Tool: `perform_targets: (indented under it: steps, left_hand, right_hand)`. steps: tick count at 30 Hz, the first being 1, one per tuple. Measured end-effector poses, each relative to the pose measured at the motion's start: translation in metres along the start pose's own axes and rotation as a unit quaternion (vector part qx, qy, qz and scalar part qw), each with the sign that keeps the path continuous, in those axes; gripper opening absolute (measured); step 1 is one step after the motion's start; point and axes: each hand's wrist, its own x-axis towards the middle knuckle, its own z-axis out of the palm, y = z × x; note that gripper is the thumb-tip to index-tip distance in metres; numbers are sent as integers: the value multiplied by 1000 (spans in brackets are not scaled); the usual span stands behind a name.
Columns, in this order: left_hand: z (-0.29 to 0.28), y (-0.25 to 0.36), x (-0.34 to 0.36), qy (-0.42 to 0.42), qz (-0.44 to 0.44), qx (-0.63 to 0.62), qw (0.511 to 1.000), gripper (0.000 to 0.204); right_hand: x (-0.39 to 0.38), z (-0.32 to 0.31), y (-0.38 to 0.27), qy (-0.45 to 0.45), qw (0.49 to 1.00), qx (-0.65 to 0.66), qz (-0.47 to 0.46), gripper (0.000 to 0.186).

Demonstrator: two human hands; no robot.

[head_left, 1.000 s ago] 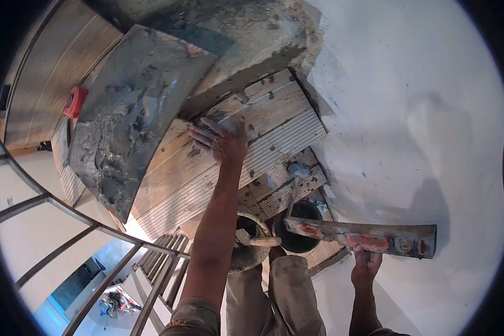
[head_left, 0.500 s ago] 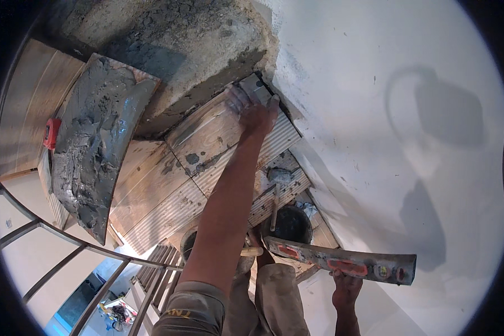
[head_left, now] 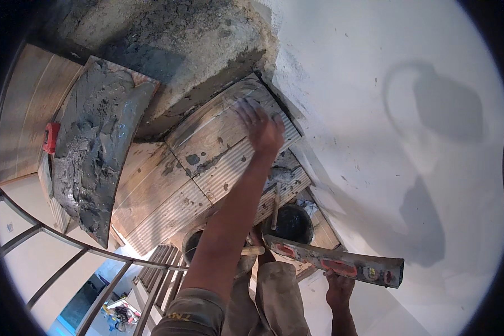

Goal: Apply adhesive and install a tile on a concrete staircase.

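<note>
My left hand (head_left: 263, 126) is open, fingers spread over the upper stair tiles (head_left: 213, 129) near the wall; whether it presses on them is unclear. My right hand (head_left: 339, 288) grips a long, mortar-stained spirit level (head_left: 313, 256) with red parts, held low at the right over a black bucket (head_left: 291, 223). A tile (head_left: 98, 151) thickly coated with wet grey mortar lies on the left. The tiled steps are wood-patterned with ribbed edge strips and grey smears. A second bucket (head_left: 191, 246) is partly hidden behind my left forearm.
A bare cement step (head_left: 168, 50) rises above the tiles. A white wall (head_left: 386, 168) runs along the right. A curved metal railing (head_left: 61, 235) borders the left, with a lower room beyond it. A red tape measure (head_left: 51, 137) sits beside the coated tile.
My left hand moved up across the tiles toward the wall corner, then slightly down and right. The view has shifted, and the level in my right hand now appears lower and further left.
</note>
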Motion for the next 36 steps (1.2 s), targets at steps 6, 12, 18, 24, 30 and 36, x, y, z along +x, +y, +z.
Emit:
perform_targets:
  steps: [6,12,18,24,30,36]
  left_hand:
    - [38,8,6,195,173,-340,904,42]
    - [26,19,-15,76,75,-442,891,42]
    - [18,47,-27,-43,-61,-609,789,47]
    - [-139,20,-49,-253,-202,-692,646,59]
    - [-230,-106,-77,-161,-207,-398,879,50]
    - [-356,-150,-123,-40,-268,-221,937,25]
  right_hand:
    - [-4,15,-17,14,1000,1,-6,29]
    - [-3,10,3,-6,1000,29,4,38]
    - [-5,25,-8,4,1000,8,28,25]
    - [3,6,-18,46,994,96,1,40]
    - [23,-16,-105,75,989,92,-91,40]
    - [56,26,-172,-19,936,128,-328,40]
